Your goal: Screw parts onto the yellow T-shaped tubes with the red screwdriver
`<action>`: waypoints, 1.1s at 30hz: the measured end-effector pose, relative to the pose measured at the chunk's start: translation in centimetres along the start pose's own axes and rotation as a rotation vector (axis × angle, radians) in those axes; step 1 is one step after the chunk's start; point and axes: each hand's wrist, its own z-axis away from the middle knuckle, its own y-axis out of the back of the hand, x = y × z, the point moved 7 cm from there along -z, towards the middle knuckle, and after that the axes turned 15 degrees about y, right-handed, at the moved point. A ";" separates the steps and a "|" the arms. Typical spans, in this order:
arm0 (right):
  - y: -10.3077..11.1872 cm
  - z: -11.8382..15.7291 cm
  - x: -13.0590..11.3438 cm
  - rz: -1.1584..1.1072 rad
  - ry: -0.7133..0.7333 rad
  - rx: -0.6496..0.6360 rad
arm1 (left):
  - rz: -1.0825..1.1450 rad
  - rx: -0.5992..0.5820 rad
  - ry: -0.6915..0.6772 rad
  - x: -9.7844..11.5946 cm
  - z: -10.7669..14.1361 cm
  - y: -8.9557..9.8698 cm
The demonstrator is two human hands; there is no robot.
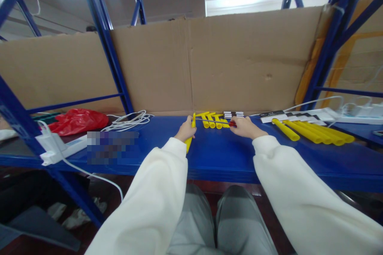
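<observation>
My left hand (pixel 186 129) is closed around a yellow tube-like piece (pixel 188 144), held roughly upright above the blue shelf (pixel 221 155). My right hand (pixel 245 127) grips the red and black handle of a screwdriver (pixel 213 120). Its thin metal shaft points left, and the tip meets or comes close to the upper part of the yellow piece; exact contact is too small to make out. Just behind the shaft lie several yellow T-shaped pieces (pixel 212 124) in a row. Beside them sits a small stack of black-and-white strips (pixel 233 114).
Several yellow tubes (pixel 318 132) lie at the right near a white power strip (pixel 363 116). To the left are a coiled white cable (pixel 131 121), a red plastic bag (pixel 79 121) and another power strip (pixel 70 145). Cardboard (pixel 239 63) walls off the back between blue posts (pixel 109 48).
</observation>
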 end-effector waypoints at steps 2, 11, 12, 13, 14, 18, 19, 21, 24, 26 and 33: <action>-0.2 -0.1 0.0 -0.016 0.025 -0.013 | 0.002 0.002 0.002 -0.1 -0.1 0.0; 0.3 0.3 0.4 -0.002 0.011 0.036 | 0.017 0.006 -0.001 -0.3 -0.4 0.0; 0.2 0.2 0.3 -0.009 0.024 0.042 | 0.017 0.006 -0.003 -0.2 -0.4 0.0; 0.2 0.1 0.3 -0.016 0.036 0.046 | 0.018 0.006 -0.004 -0.2 -0.3 0.0; 0.1 0.1 0.2 -0.019 0.042 0.051 | 0.018 0.004 -0.004 -0.2 -0.3 0.0; -0.1 -0.2 0.2 -0.009 0.056 0.055 | 0.012 0.007 0.005 -0.2 -0.1 0.1; -0.1 -0.2 0.2 -0.009 0.066 0.055 | 0.010 0.011 0.004 -0.2 -0.1 0.1; 0.1 -0.1 0.1 -0.008 0.086 0.068 | 0.004 0.018 0.000 -0.2 -0.2 0.1; 0.5 0.1 0.1 0.003 0.069 0.099 | 0.002 0.017 -0.008 -0.2 -0.3 0.0; 0.4 0.3 0.2 -0.005 0.025 0.087 | 0.014 0.012 -0.013 -0.2 -0.4 0.0; -0.3 0.0 -0.2 -0.056 0.007 -0.013 | 0.041 0.004 -0.002 -0.3 -0.4 -0.1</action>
